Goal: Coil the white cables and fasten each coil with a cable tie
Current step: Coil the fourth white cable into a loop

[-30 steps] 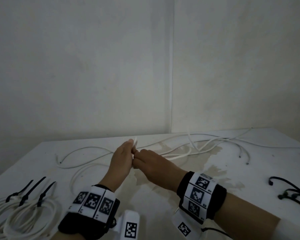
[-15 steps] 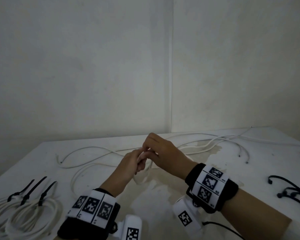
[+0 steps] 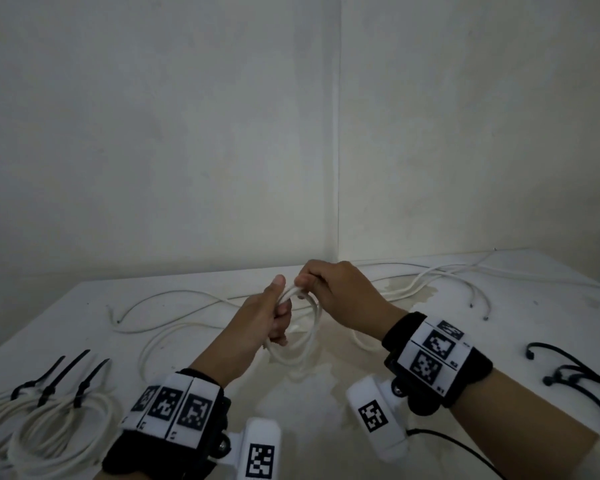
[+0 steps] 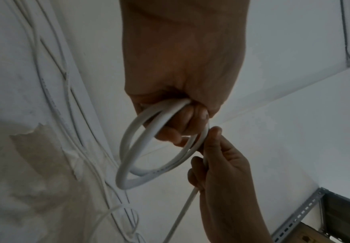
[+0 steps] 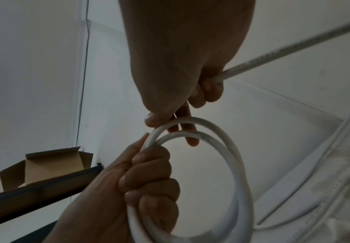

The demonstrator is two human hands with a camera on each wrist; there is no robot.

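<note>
Above the middle of the white table (image 3: 326,403), my left hand (image 3: 272,317) grips a small coil of white cable (image 3: 307,344) of about two loops, its fingers curled round the strands (image 5: 228,157). My right hand (image 3: 329,285) pinches the same cable (image 4: 203,143) at the top of the coil, right beside the left thumb. The cable's free length (image 5: 294,47) runs out of the right fist toward the far right. Loose white cables (image 3: 174,299) lie spread across the back of the table.
Tied white coils (image 3: 45,427) with black cable ties (image 3: 66,372) lie at the near left corner. Loose black cable ties (image 3: 575,372) lie at the right edge. Two bare walls meet behind the table. An open cardboard box (image 5: 45,166) shows in the right wrist view.
My right hand has risen and moved over to the top of the coil beside the left thumb. A further loop of cable has formed in my left hand.
</note>
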